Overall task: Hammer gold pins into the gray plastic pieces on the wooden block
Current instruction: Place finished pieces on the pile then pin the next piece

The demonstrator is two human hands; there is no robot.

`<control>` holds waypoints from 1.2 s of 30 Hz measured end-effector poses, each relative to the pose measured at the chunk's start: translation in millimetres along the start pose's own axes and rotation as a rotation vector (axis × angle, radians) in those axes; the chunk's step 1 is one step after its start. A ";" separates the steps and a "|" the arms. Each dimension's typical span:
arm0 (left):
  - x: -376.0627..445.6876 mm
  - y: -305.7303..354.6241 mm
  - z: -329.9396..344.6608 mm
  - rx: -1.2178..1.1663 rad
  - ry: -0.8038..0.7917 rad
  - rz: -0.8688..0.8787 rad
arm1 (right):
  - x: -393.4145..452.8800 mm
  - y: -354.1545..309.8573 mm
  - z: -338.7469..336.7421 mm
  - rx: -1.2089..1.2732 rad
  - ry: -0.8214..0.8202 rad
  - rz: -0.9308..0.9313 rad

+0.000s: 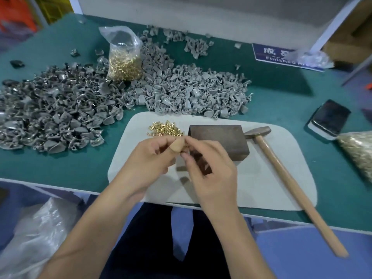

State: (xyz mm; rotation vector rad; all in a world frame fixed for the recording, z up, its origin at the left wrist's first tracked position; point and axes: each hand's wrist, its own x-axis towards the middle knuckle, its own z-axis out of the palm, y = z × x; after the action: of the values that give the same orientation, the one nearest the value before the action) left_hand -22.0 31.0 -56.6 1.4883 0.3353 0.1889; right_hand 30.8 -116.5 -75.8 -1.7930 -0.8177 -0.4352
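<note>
Gold pins (pixel 165 128) lie loose beside wooden block (pixel 219 140); both hands' fingers (pixel 161 144) pinch something small, unidentifiable; hammer (pixel 281 174) idle.

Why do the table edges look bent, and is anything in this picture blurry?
Head view: the wide lens bows the table edge and stretches the hammer handle; the corners smear, so the sign and plastic wrap look soft; the left hand and right hand are slightly blurred; soft overhead light casts faint shadows beneath them.
</note>
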 end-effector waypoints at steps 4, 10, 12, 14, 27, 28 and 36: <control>12.2 1.1 20.7 0.122 0.132 0.072 | 17.2 30.5 -44.5 -0.401 0.286 0.120; 19.2 -10.0 44.2 0.567 0.285 0.304 | 18.4 61.9 -81.9 -0.140 -0.002 0.451; 19.1 -13.0 46.3 0.606 0.315 0.358 | 12.4 60.3 -82.1 -0.109 -0.009 0.434; 18.5 -17.1 47.9 0.552 0.317 0.362 | 6.6 60.3 -84.7 -0.082 0.011 0.412; 48.7 36.0 68.2 0.167 -0.070 0.207 | 55.8 44.2 -69.2 0.047 -0.030 0.065; 54.0 36.8 69.5 0.091 -0.070 0.135 | 62.7 45.4 -66.2 0.032 -0.028 0.053; 92.6 54.4 51.1 -0.060 -0.008 -0.085 | 106.8 49.1 -41.6 -0.253 0.007 -0.104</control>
State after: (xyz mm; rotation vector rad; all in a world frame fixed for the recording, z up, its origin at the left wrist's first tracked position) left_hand 86.4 17.4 -9.5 1.4122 0.3823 0.1243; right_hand 144.0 -130.4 -25.4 -1.9850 -0.8848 -0.6357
